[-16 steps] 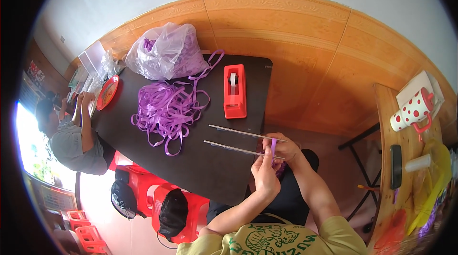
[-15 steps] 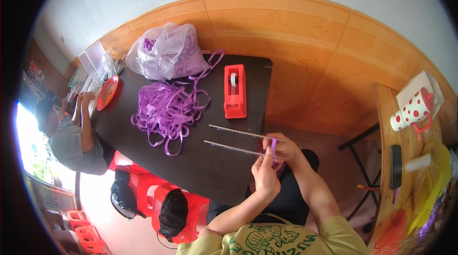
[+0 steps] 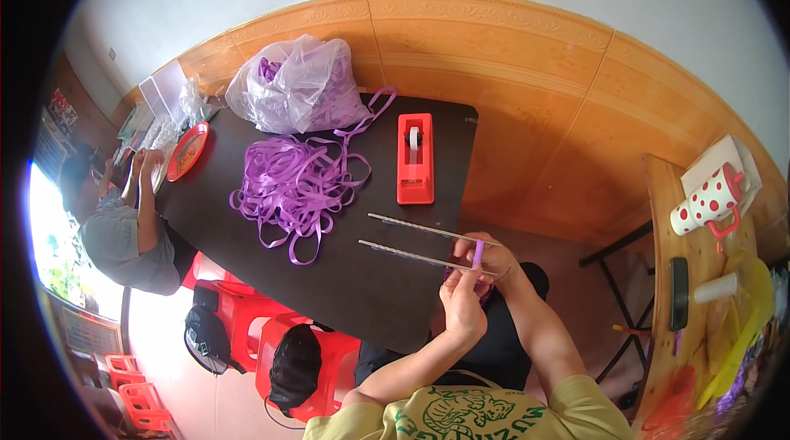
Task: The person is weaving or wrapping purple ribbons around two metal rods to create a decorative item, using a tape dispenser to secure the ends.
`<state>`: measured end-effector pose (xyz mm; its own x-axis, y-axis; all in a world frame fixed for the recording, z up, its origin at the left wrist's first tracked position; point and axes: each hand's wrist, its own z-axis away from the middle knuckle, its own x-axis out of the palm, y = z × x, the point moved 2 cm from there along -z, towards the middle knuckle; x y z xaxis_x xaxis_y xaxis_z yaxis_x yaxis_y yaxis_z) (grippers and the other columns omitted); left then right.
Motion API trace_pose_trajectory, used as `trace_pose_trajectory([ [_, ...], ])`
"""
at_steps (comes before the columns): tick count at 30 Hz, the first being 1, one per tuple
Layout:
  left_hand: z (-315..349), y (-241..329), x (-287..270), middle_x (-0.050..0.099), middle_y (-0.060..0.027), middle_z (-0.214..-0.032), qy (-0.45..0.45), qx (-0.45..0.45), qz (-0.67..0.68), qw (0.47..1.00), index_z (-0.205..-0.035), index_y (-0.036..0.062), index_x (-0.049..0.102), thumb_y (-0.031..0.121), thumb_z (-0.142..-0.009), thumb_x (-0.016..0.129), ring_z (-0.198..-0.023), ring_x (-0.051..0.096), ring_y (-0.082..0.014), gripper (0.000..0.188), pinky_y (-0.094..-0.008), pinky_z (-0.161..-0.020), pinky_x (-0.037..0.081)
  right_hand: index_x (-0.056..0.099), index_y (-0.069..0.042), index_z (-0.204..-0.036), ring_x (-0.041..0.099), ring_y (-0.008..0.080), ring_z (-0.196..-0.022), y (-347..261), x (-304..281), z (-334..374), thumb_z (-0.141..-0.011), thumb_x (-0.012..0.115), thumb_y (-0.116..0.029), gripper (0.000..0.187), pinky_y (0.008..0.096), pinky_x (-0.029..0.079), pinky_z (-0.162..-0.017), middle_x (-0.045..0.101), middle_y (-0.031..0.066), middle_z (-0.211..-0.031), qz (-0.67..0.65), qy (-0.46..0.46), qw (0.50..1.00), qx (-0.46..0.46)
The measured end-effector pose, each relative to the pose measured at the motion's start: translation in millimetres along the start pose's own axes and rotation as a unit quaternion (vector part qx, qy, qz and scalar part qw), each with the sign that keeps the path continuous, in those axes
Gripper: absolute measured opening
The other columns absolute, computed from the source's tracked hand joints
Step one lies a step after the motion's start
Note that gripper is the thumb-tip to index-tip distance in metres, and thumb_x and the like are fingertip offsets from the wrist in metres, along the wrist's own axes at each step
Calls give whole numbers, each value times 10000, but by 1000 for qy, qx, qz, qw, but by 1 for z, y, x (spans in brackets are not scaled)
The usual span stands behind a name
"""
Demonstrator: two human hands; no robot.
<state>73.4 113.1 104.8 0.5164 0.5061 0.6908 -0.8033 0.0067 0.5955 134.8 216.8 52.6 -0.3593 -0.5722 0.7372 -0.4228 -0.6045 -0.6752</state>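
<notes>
From afar I watch through one head-worn lens, looking down over the dark table (image 3: 370, 292) and onward to the panelled wall (image 3: 527, 111) beyond it. The view sits fairly near the left hand (image 3: 462, 306) and right hand (image 3: 496, 257) by the table's right edge (the fisheye bows straight lines).

A red plate (image 3: 174, 169) lies left — a spotted tumbler (image 3: 706, 201), right
</notes>
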Motion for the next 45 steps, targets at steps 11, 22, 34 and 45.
trace_pose_trajectory([
  [11,-3,-6,-5,631,-30,-796,-12,21,4,1000,-828,67,611,57,-868,577,-708,577,-107,54,-240,-678,436,634,25,-932,591,121,-846,-33,-8,29,-818,591,25,121,258,481,-722,644,105,-945,313,272,905,-91],
  [22,-12,-15,-7,642,-19,-924,-53,80,67,993,-934,26,626,5,-888,551,-849,560,-73,90,-227,-787,427,692,-150,-925,268,371,-1315,-112,120,-11,-812,628,-132,131,535,278,-994,300,134,-1463,845,-71,530,9],
  [34,-7,-5,2,524,64,-753,-62,72,97,991,-785,72,555,18,-895,556,-686,404,-12,123,-176,-639,320,650,-135,-728,178,353,-1391,-99,133,-41,-752,648,-175,47,479,261,-963,272,157,-1495,906,-165,347,178],
  [45,-9,-10,-1,526,64,-754,-62,65,96,991,-776,80,551,28,-893,556,-689,405,-14,128,-181,-645,322,615,-123,-673,209,355,-1377,-96,132,-41,-744,651,-170,92,478,241,-984,297,167,-1479,901,-152,378,147],
])
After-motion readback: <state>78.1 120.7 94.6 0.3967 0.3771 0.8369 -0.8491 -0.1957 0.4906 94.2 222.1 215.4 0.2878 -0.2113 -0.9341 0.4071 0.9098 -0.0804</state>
